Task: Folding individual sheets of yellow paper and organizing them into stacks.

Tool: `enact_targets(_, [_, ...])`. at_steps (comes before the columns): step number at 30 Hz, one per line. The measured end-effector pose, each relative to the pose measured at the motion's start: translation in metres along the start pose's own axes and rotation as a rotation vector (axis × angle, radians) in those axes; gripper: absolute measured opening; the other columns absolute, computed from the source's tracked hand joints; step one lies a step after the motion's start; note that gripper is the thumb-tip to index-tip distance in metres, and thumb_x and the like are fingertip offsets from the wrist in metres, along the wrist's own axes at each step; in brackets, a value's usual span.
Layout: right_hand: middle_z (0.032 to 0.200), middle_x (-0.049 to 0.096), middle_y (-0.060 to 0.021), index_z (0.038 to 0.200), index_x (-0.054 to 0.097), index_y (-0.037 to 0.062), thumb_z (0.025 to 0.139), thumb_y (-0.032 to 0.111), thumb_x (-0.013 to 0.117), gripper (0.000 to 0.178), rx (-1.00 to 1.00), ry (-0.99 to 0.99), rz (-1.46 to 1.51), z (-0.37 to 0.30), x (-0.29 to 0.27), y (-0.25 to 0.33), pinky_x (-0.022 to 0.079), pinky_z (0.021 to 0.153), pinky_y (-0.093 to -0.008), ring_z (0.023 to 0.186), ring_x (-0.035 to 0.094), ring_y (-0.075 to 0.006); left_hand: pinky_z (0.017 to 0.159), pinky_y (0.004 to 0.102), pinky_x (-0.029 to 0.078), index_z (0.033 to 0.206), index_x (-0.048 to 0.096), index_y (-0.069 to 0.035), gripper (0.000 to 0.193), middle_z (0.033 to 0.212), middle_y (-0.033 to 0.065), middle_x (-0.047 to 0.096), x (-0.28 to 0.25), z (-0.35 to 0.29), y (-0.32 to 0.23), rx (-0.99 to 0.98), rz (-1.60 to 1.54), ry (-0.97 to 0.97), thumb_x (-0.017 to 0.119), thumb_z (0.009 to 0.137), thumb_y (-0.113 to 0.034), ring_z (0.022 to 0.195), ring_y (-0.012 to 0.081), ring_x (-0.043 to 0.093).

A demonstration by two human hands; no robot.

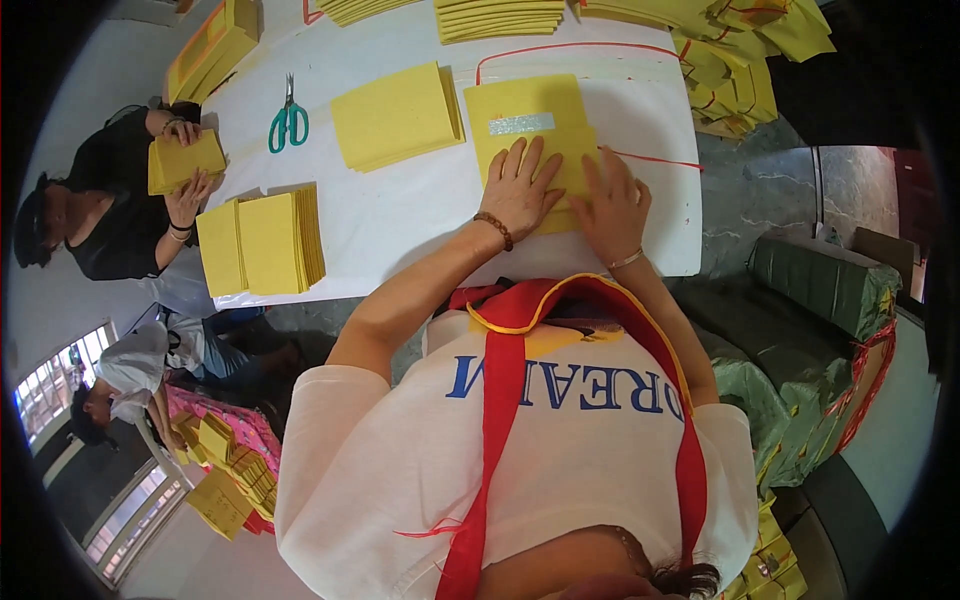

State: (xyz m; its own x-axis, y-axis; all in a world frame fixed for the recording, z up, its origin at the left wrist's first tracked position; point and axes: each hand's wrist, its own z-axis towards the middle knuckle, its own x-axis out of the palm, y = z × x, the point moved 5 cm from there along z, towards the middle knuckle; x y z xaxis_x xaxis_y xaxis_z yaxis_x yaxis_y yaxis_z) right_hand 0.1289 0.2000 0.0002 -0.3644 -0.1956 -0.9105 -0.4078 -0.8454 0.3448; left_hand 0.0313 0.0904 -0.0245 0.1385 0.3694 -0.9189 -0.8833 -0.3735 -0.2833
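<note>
In front of me on the white table [390,225] lies a stack of yellow paper [530,95] with a silvery strip across it. My left hand [520,190], a beaded bracelet at its wrist, rests flat on the stack just below the strip, fingers spread. At the stack's right edge my right hand [612,205] lies with its fingers stretched out, a thin bangle on its wrist. Red string [650,158] runs out to the right from the stack, and a second red string [570,46] curves behind it.
Left of the stack are another yellow paper stack [392,118], green-handled scissors [288,125] and upright yellow bundles [275,240]. A person [115,200] at the left holds yellow paper. Another person [150,375] handles bundles behind. Green wrapped bales [800,330] stand at right.
</note>
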Motion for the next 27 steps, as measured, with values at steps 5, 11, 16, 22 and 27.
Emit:
enact_targets(5, [0.144, 0.029, -0.0094, 0.134, 0.037, 0.0049, 0.083, 0.048, 0.051, 0.068, -0.282, 0.244, -0.035, -0.032, 0.030, 0.007, 0.010, 0.102, -0.0625, 0.134, 0.024, -0.0287, 0.098, 0.0486, 0.028, 0.124, 0.049, -0.012, 0.047, 0.134, 0.0157, 0.037, -0.002, 0.004, -0.002, 0.007, 0.014, -0.001, 0.057, 0.083, -0.033, 0.123, 0.0348, 0.032])
enact_targets(11, [0.145, 0.028, -0.0105, 0.137, 0.034, 0.0061, 0.087, 0.046, 0.046, 0.065, -0.274, 0.247, -0.001, -0.031, 0.030, 0.005, 0.008, 0.105, -0.0594, 0.135, 0.021, -0.0268, 0.092, 0.0444, 0.032, 0.120, 0.051, -0.009, 0.046, 0.127, 0.0138, 0.042, -0.016, -0.002, 0.000, 0.140, -0.171, 0.026, 0.060, 0.079, -0.028, 0.116, 0.0316, 0.037])
enact_targets(16, [0.130, 0.046, -0.0123, 0.127, 0.047, 0.0079, 0.087, 0.028, 0.052, 0.045, -0.160, 0.202, 0.443, -0.017, 0.010, -0.023, 0.024, 0.102, -0.0482, 0.122, 0.041, -0.0279, 0.082, 0.0376, 0.039, 0.114, 0.053, -0.003, 0.044, 0.113, 0.0118, 0.050, -0.011, -0.001, -0.013, 0.286, -0.016, 0.082, 0.060, 0.076, -0.023, 0.098, 0.0267, 0.047])
enact_targets(22, [0.108, 0.058, -0.0089, 0.112, 0.057, 0.0088, 0.080, 0.014, 0.060, 0.033, -0.280, -0.099, 0.352, -0.027, -0.022, 0.004, 0.038, 0.082, -0.0372, 0.095, 0.055, -0.0247, 0.063, 0.0334, 0.044, 0.112, 0.054, -0.003, 0.040, 0.099, 0.0087, 0.058, -0.010, 0.012, -0.023, 0.266, 0.320, 0.027, 0.055, 0.074, -0.016, 0.082, 0.0216, 0.054])
enact_targets(27, [0.100, 0.060, -0.0072, 0.105, 0.059, 0.0097, 0.077, 0.012, 0.060, 0.028, -0.300, -0.085, 0.320, -0.030, -0.016, 0.008, 0.036, 0.078, -0.0360, 0.089, 0.054, -0.0233, 0.063, 0.0336, 0.044, 0.107, 0.056, -0.005, 0.037, 0.095, 0.0065, 0.062, -0.100, 0.033, -0.009, 0.284, 0.010, -0.212, 0.057, 0.071, -0.012, 0.077, 0.0213, 0.057])
